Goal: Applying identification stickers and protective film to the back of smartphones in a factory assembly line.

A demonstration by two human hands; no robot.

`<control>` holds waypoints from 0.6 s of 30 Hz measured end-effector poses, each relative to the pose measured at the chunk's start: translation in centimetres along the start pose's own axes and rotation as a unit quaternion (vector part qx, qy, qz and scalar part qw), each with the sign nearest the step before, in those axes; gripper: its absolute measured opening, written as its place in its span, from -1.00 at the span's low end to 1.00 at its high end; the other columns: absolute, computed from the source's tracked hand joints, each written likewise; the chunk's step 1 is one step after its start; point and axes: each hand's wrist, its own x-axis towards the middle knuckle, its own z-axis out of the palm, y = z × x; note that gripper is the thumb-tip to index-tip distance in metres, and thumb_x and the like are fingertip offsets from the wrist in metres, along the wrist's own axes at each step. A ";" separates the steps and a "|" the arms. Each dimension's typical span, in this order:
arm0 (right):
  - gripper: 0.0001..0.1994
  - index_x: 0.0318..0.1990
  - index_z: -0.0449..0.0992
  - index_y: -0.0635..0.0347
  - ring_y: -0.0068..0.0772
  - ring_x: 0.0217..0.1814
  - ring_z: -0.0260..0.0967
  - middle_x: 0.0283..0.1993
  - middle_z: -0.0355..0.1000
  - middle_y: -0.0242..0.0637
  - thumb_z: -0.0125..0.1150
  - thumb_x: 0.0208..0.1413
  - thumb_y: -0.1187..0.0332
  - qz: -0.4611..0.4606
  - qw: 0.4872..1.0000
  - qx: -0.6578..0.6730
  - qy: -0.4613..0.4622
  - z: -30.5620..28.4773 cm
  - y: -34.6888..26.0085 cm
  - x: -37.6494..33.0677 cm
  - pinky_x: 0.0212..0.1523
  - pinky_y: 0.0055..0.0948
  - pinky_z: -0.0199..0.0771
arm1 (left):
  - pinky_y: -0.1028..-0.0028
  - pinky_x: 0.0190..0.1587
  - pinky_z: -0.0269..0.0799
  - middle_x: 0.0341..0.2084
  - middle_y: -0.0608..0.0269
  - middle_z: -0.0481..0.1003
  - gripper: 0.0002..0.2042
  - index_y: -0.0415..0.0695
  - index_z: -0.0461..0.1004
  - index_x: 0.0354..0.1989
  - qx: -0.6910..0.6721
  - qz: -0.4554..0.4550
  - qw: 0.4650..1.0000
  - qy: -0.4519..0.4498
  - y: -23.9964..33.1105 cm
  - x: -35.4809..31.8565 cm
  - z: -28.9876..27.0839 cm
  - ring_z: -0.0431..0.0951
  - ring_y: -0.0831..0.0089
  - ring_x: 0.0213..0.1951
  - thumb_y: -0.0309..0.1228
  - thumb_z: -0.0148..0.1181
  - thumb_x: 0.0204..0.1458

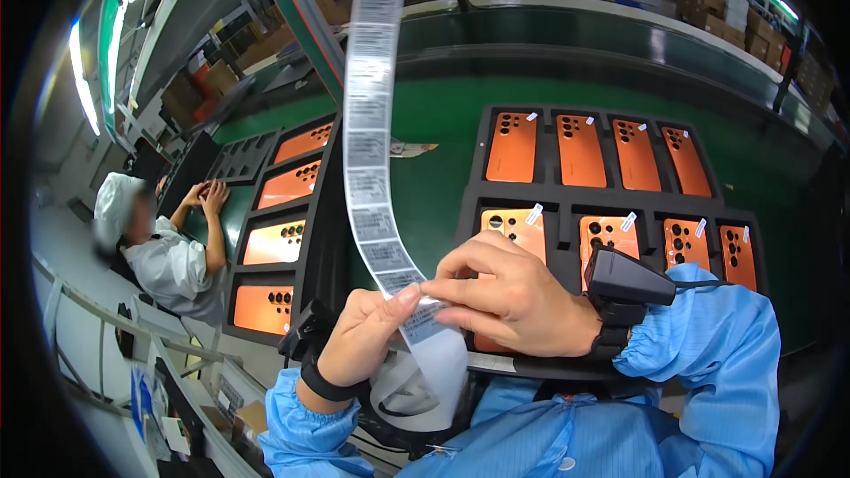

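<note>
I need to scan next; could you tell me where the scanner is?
In the head view, the black scanner sits on the right wrist, just in front of the tray of orange phones.

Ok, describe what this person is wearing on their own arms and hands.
Both forearms are in light blue, slightly shiny smock sleeves with gathered elastic cuffs. The hands are bare, no gloves. The left hand has a black band around the wrist. The right hand has a black strap at the wrist carrying a wedge-shaped black wearable scanner, with a thin black cable running off along the right sleeve.
</note>
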 end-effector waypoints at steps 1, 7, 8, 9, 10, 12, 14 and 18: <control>-0.76 -0.26 0.52 0.21 -0.32 -0.26 0.27 -0.31 0.34 -0.34 0.28 -0.16 0.42 -0.008 1.000 0.002 0.001 0.0 0.1 0.0 -0.27 -0.41 0.32 | 0.62 -0.33 0.38 -0.43 0.20 0.53 -0.66 -0.35 0.52 -0.35 -0.012 -0.013 1.000 0.002 -0.2 -0.2 -0.1 0.50 0.60 -0.38 -0.27 -0.05 0.17; -0.84 -0.39 0.55 0.19 -0.36 -0.30 0.25 -0.41 0.35 -0.41 0.29 -0.23 0.48 -0.003 1.000 0.010 0.009 -0.1 -0.1 0.1 -0.32 -0.45 0.29 | 0.58 -0.37 0.38 -0.47 0.19 0.50 -0.71 -0.36 0.48 -0.36 -0.101 -0.054 0.993 0.034 -0.6 0.3 0.8 0.49 0.55 -0.44 -0.33 -0.04 0.07; -0.85 -0.41 0.55 0.19 -0.37 -0.29 0.26 -0.42 0.35 -0.42 0.29 -0.25 0.48 -0.007 1.000 -0.008 0.016 0.0 -0.1 0.0 -0.30 -0.44 0.28 | 0.58 -0.37 0.38 -0.47 0.20 0.50 -0.72 -0.36 0.48 -0.35 -0.115 -0.046 0.992 0.033 -0.8 0.4 0.9 0.49 0.55 -0.45 -0.34 -0.03 0.06; -0.86 -0.44 0.54 0.18 -0.38 -0.29 0.26 -0.43 0.35 -0.43 0.29 -0.26 0.48 -0.011 0.999 -0.028 0.024 -0.1 -0.2 0.0 -0.29 -0.43 0.27 | 0.58 -0.37 0.38 -0.47 0.20 0.50 -0.72 -0.36 0.48 -0.35 -0.115 -0.046 0.992 0.032 -0.9 0.5 1.0 0.49 0.55 -0.45 -0.34 -0.03 0.06; -0.86 -0.44 0.54 0.18 -0.38 -0.29 0.26 -0.43 0.35 -0.43 0.29 -0.26 0.48 -0.011 0.999 -0.029 0.024 -0.2 -0.4 -0.1 -0.29 -0.43 0.27 | 0.58 -0.38 0.38 -0.49 0.22 0.49 -0.72 -0.35 0.48 -0.37 -0.121 -0.042 0.991 0.037 -1.0 0.6 1.2 0.48 0.56 -0.45 -0.34 -0.03 0.07; -0.87 -0.44 0.54 0.16 -0.37 -0.28 0.27 -0.41 0.36 -0.45 0.29 -0.25 0.47 -0.032 0.992 -0.124 0.020 -0.4 -0.7 -0.3 -0.23 -0.38 0.25 | 0.59 -0.38 0.37 -0.50 0.23 0.49 -0.73 -0.35 0.48 -0.38 -0.126 -0.037 0.990 0.042 -1.1 0.9 1.6 0.48 0.56 -0.46 -0.34 -0.04 0.07; -0.86 -0.44 0.54 0.14 -0.37 -0.27 0.27 -0.40 0.36 -0.45 0.29 -0.26 0.46 -0.023 0.992 -0.118 0.031 0.0 -0.5 -0.3 -0.23 -0.38 0.22 | 0.61 -0.38 0.35 -0.52 0.27 0.47 -0.74 -0.32 0.48 -0.41 -0.146 -0.053 0.985 0.072 -1.1 1.2 2.0 0.45 0.60 -0.47 -0.35 -0.04 0.06; -0.83 -0.42 0.54 0.10 -0.40 -0.26 0.28 -0.38 0.36 -0.47 0.27 -0.29 0.48 0.010 0.998 -0.043 0.041 0.2 0.3 -0.6 -0.27 -0.41 0.15 | 0.62 -0.38 0.34 -0.50 0.28 0.47 -0.75 -0.32 0.48 -0.37 -0.087 -0.040 0.993 0.076 -1.5 1.0 1.7 0.45 0.61 -0.46 -0.35 -0.04 0.05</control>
